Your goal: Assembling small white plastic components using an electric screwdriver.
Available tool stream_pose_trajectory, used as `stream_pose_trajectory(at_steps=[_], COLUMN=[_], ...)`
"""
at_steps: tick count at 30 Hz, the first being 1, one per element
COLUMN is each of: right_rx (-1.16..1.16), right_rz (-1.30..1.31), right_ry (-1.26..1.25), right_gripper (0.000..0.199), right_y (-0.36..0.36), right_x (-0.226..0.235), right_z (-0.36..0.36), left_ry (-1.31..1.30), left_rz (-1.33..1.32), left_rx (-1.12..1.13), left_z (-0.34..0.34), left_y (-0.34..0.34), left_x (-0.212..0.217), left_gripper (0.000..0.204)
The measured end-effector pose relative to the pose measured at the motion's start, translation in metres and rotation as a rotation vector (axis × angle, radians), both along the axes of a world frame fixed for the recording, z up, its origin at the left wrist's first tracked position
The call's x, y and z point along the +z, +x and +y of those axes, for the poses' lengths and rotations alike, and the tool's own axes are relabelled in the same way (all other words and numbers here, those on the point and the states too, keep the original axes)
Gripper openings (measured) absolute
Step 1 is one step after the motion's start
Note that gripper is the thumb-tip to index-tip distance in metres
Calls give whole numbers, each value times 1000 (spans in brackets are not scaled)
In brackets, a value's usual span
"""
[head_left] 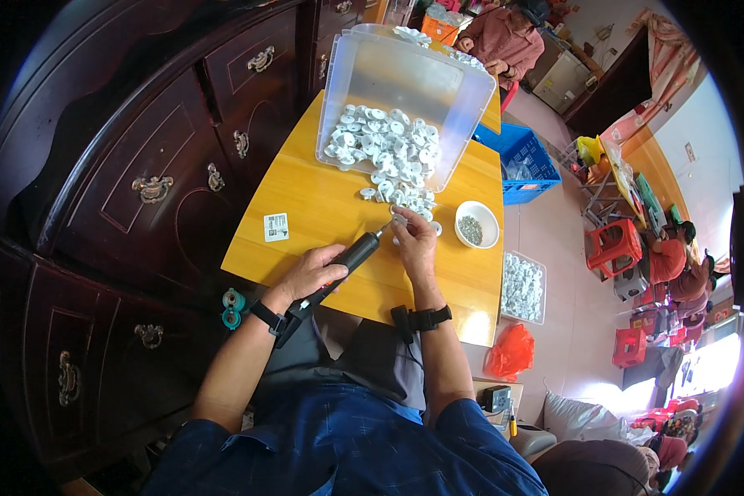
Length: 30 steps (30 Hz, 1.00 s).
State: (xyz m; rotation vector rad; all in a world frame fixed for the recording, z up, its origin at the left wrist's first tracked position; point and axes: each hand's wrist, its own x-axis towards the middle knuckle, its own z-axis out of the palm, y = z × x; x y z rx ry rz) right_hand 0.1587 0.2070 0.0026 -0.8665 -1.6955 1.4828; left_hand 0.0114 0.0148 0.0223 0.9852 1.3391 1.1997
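Observation:
My left hand grips a black electric screwdriver, its tip pointing up and right toward my right hand. My right hand pinches a small white round plastic part on the yellow wooden table, right at the screwdriver's tip. Several more white round parts lie scattered just beyond it. A clear plastic bin, tipped on its side, spills a heap of the same parts onto the table. A white bowl of small dark screws stands to the right of my right hand.
A dark wooden cabinet runs along the left. On the floor right of the table are a blue crate, a clear tray of white parts and an orange bag. Other people sit at the back and far right.

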Motion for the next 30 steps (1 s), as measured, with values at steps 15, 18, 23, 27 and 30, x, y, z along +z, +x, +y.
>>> stream_pose_trajectory(at_steps=[15, 18, 23, 27, 30], right_rx=[-63, -69, -88, -96, -107], right_rz=[4, -14, -58, -54, -78], right_ry=[223, 242, 295, 320, 312], right_gripper=[24, 25, 26, 25, 25], right_y=[-1, 0, -2, -3, -1], right_x=[-1, -2, 0, 2, 1], right_z=[1, 2, 1, 0, -2], left_ry=[27, 27, 14, 34, 41], left_rz=[-106, -111, -103, -113, -123], left_rx=[-1, -1, -15, -15, -20], left_z=[0, 0, 0, -1, 0], left_y=[2, 2, -1, -2, -1], left_x=[-2, 1, 1, -2, -6], left_gripper=[33, 34, 35, 36, 35])
